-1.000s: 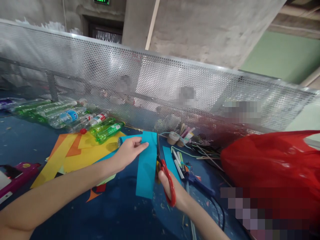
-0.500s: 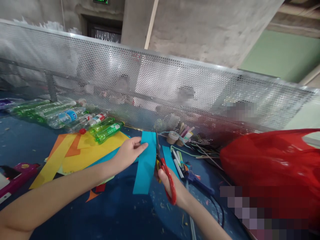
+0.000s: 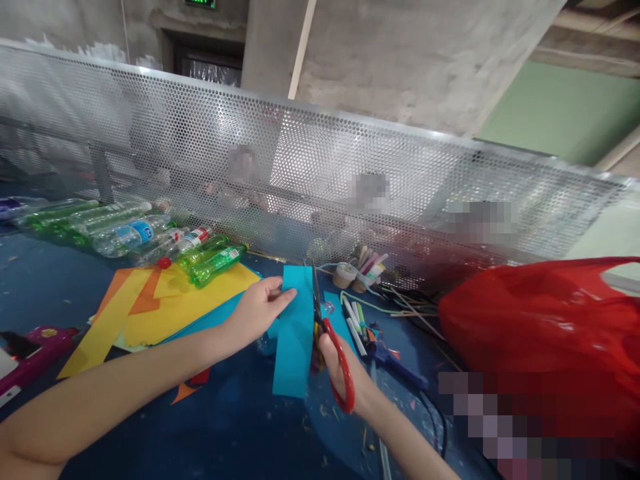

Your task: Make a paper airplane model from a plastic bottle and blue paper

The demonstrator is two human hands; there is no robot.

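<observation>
A blue paper strip (image 3: 294,340) hangs upright over the dark blue table, pinched at its left edge between the thumb and fingers of my left hand (image 3: 263,307). My right hand (image 3: 345,380) is closed around the red handles of a pair of scissors (image 3: 345,373). The dark blades point away from me along the strip's right edge; whether they touch the paper I cannot tell. Behind the scissors, another blue paper piece (image 3: 345,321) lies on the table beside several markers (image 3: 356,330).
Several plastic bottles (image 3: 220,265) lie at the back left, near yellow paper sheets (image 3: 190,307). A purple glue gun (image 3: 37,353) is at far left, a dark blue tool (image 3: 397,365) at right. A red bag (image 3: 530,320) stands right, and a perforated metal panel (image 3: 295,160) borders the table.
The strip's lower end has swung slightly right and down. My right hand and the scissors have shifted a little right and down; my left hand keeps nearly the same place.
</observation>
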